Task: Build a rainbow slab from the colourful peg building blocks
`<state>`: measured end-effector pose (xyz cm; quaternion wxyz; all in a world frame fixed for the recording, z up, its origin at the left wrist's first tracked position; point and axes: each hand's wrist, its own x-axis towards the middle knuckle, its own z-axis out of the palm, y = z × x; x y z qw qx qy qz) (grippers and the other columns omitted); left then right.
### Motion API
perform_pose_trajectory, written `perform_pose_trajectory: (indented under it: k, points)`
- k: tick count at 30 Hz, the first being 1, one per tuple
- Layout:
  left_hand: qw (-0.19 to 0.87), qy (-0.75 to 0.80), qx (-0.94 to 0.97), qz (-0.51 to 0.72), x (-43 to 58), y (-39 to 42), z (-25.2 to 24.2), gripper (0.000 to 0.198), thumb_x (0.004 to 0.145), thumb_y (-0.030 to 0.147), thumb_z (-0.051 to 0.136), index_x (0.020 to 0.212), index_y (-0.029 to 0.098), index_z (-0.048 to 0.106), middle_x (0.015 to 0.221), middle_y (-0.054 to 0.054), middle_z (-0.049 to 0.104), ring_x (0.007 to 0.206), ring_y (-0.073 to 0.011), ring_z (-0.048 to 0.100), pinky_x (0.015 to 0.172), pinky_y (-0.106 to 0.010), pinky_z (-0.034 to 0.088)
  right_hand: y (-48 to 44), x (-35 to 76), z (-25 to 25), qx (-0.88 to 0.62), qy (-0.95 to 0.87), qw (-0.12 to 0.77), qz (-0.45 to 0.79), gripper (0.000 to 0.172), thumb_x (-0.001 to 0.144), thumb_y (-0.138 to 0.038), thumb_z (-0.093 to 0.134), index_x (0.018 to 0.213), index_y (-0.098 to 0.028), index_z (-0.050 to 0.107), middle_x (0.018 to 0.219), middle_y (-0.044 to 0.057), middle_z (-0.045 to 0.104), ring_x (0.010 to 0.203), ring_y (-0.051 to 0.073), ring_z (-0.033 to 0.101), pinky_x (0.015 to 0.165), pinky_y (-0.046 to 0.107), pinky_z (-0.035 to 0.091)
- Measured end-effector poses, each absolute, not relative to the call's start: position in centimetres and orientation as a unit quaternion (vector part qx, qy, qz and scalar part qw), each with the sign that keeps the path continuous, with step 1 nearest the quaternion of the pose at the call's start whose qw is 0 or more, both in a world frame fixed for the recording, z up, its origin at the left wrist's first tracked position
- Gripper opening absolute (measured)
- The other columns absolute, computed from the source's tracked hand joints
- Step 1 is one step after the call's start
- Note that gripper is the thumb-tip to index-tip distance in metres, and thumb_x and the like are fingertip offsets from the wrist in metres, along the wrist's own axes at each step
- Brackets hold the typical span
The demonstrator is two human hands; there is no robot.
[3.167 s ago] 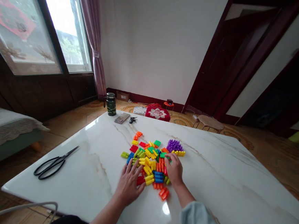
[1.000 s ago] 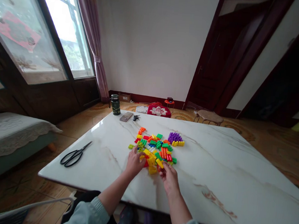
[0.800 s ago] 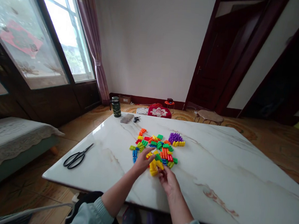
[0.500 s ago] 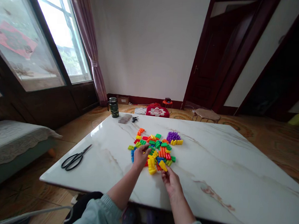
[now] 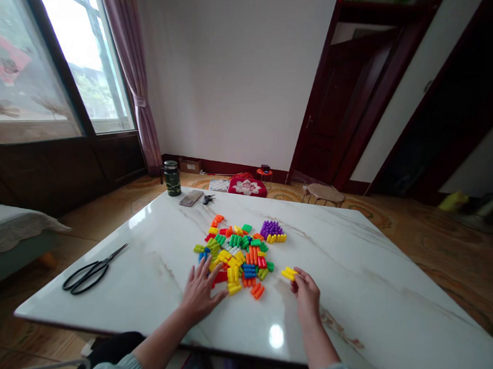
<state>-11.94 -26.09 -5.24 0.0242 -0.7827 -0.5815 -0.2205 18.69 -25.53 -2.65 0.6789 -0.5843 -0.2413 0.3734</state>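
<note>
While outside the pile (image 5: 237, 257), 1 yellow block (image 5: 288, 273) (in right hand (image 5: 308, 293))

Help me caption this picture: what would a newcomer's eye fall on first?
A newcomer would likely notice the heap of bright blocks around the middle of the white table, the left hand spread at its near left edge. Next come the purple blocks at the heap's far right and the yellow block pinched in the right hand. Black scissors lie apart on the table's left.
</note>
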Motion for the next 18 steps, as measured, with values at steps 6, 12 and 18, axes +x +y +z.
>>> perform_pose_trajectory:
  k: [6, 12, 18]
  points:
    - [0.036, -0.575, -0.790, -0.211, -12.0, -25.5, -6.1, 0.060, 0.087, 0.047, 0.052, 0.142, 0.029, 0.042, 0.155, -0.014, 0.028, 0.143, -0.0333, 0.022, 0.110, -0.060, 0.023, -20.2, 22.6, -0.9, -0.754, -0.514, 0.397, 0.099, 0.021, 0.070, -0.018, 0.054, 0.081, -0.017, 0.072, 0.076, 0.007, 0.065, 0.070, 0.018, 0.062, 0.069, 0.029, 0.049]
    - [0.059, -0.565, -0.791, -0.228, -12.0, -25.7, -6.6, 0.058, 0.088, 0.044, 0.051, 0.143, 0.029, 0.041, 0.156, -0.012, 0.025, 0.143, -0.0326, 0.021, 0.110, -0.059, 0.024, -18.0, 19.1, -0.3, -0.721, -0.650, 0.238, -0.014, 0.026, 0.084, -0.023, 0.052, 0.100, -0.017, 0.071, 0.101, 0.014, 0.065, 0.093, 0.023, 0.063, 0.081, 0.031, 0.048]
    - [0.073, -0.565, -0.789, -0.231, -12.0, -25.8, -6.5, 0.061, 0.086, 0.044, 0.054, 0.143, 0.031, 0.040, 0.155, -0.010, 0.028, 0.142, -0.0331, 0.024, 0.110, -0.058, 0.026, -15.4, 13.6, -2.7, -0.593, -0.736, 0.319, 0.073, 0.044, 0.090, -0.035, 0.047, 0.126, -0.014, 0.058, 0.126, 0.014, 0.060, 0.121, 0.024, 0.053, 0.105, 0.035, 0.040]
